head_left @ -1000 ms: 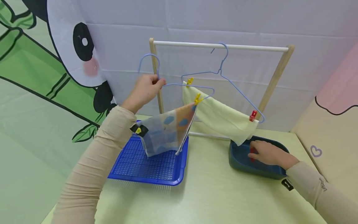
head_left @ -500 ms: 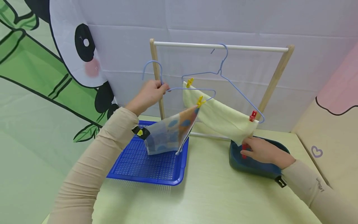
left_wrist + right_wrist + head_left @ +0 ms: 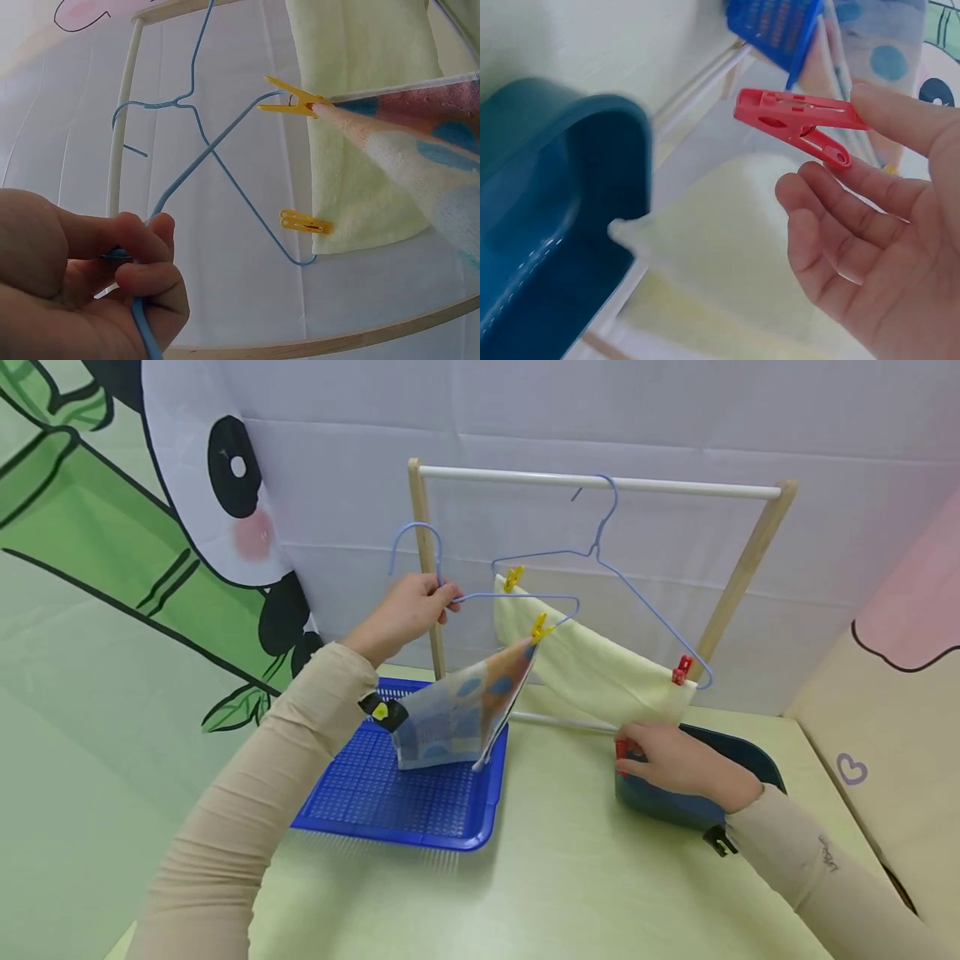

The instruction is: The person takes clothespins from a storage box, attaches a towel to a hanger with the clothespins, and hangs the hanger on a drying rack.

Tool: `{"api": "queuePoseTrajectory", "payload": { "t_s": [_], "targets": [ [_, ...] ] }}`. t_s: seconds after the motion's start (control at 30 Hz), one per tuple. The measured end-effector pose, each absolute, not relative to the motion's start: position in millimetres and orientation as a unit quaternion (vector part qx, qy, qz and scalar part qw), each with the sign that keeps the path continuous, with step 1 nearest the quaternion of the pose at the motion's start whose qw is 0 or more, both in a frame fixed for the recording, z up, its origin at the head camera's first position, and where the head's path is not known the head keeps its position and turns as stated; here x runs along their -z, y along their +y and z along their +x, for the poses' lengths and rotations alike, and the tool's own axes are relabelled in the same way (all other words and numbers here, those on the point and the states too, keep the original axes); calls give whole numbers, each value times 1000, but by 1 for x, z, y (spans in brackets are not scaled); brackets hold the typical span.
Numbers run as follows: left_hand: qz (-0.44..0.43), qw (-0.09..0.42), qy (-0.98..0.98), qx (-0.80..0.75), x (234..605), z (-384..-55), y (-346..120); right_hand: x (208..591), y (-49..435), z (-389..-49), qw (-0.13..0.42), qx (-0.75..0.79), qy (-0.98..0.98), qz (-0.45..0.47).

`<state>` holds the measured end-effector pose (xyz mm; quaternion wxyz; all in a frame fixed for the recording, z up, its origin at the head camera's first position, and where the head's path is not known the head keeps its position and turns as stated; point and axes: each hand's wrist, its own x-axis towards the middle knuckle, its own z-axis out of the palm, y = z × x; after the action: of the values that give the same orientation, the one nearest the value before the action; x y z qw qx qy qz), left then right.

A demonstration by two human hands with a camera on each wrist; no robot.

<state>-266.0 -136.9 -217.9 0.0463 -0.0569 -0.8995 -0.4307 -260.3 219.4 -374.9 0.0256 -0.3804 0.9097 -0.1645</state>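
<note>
My left hand (image 3: pixel 401 614) grips a blue wire hanger (image 3: pixel 517 596) just below its hook. From the hanger's right end hangs a patterned cloth (image 3: pixel 450 710), held by a yellow clothespin (image 3: pixel 296 101). The cloth's other corner is hidden behind the left wrist in the head view. Between thumb and fingertips, my right hand (image 3: pixel 682 760) pinches a red clothespin (image 3: pixel 799 124) by its handle ends, beside the left end of a dark teal bin (image 3: pixel 660 802). Behind, a pale yellow towel (image 3: pixel 592 668) hangs from a second blue hanger (image 3: pixel 645 597) by yellow and red clothespins.
A rack with wooden uprights (image 3: pixel 742 581) and a white top bar (image 3: pixel 697 487) stands at the back of the table, carrying the second hanger. Beneath the patterned cloth is a blue mesh basket (image 3: pixel 442 841). Printed fabric walls close in the table behind and at both sides.
My right hand has risen out of the bin and moved left, carrying the red clothespin. The left hand, with hanger and cloth, has shifted slightly right and down.
</note>
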Motion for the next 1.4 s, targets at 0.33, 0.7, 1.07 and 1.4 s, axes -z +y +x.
{"api": "queuePoseTrajectory", "payload": {
  "t_s": [0.33,0.7,1.07,1.4],
  "targets": [
    [-51,34,-895,441,219,-266,-133,372,193,-252,-6,158,890,-427],
    [-17,1,-885,466,220,-267,-126,367,173,-247,-29,169,867,-469],
    [-1,-18,-876,481,221,-264,-119,358,150,-241,-61,161,851,-496],
    [-3,-32,-874,486,225,-263,-117,349,131,-233,-47,186,844,-501]
  ]
}}
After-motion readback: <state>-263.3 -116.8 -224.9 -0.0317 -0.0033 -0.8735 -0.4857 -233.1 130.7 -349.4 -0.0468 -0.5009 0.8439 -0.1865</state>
